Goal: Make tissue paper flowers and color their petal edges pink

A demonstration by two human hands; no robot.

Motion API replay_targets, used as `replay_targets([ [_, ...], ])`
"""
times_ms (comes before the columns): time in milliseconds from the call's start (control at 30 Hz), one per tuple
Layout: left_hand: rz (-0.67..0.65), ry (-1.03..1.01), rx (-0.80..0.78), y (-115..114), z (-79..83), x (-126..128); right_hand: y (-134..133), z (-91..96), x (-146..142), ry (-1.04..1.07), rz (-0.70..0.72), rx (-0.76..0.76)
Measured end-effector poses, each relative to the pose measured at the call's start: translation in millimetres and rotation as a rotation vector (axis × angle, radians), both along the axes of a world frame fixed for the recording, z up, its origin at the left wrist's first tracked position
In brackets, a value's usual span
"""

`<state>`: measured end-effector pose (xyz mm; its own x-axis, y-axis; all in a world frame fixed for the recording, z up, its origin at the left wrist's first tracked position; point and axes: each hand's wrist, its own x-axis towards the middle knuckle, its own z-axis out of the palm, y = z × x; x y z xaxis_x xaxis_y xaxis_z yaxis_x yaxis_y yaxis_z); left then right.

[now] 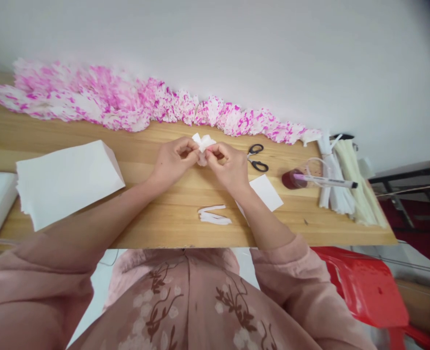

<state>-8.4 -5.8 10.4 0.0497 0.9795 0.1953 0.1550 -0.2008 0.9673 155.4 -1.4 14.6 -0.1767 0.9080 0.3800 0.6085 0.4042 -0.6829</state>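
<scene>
Above the middle of the wooden table (163, 223), both hands meet on a small bunched white tissue piece (203, 144). My left hand (173, 160) pinches its left side with closed fingers. Its right side is pinched by my right hand (228, 164). The tissue's ruffled top sticks up between the fingertips. Black-handled scissors (257, 158) lie just right of my right hand. A small white sheet (266, 192) lies under my right wrist, and thin white strips (215, 215) rest near the front edge.
A long row of pink-and-white paper flowers (127, 99) runs along the wall. A stack of white tissue sheets (67, 181) sits left. At the right are a dark red cup (292, 179), a pen (324, 181) and a bundle of white sticks (346, 180). A red chair (368, 287) stands lower right.
</scene>
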Motion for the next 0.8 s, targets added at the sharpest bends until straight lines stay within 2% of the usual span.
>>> replay_targets([
  [267, -0.003, -0.099, -0.088, 4.0, -4.2, -2.2, 2.9, 0.5, 1.4, 0.097, -0.017, -0.116],
  [433, -0.039, -0.015, -0.024, 0.5, -4.6, -0.3, 1.8, -1.1, 0.1, 0.059, -0.012, -0.062],
  [600, -0.009, 0.028, -0.012, -0.5, -4.2, 0.7, -0.8, -2.5, -2.5, 0.020, 0.009, -0.041],
  [800, -0.016, -0.081, -0.079, 2.9, -4.7, -1.5, 3.1, -3.2, -0.2, 0.095, -0.006, -0.154],
])
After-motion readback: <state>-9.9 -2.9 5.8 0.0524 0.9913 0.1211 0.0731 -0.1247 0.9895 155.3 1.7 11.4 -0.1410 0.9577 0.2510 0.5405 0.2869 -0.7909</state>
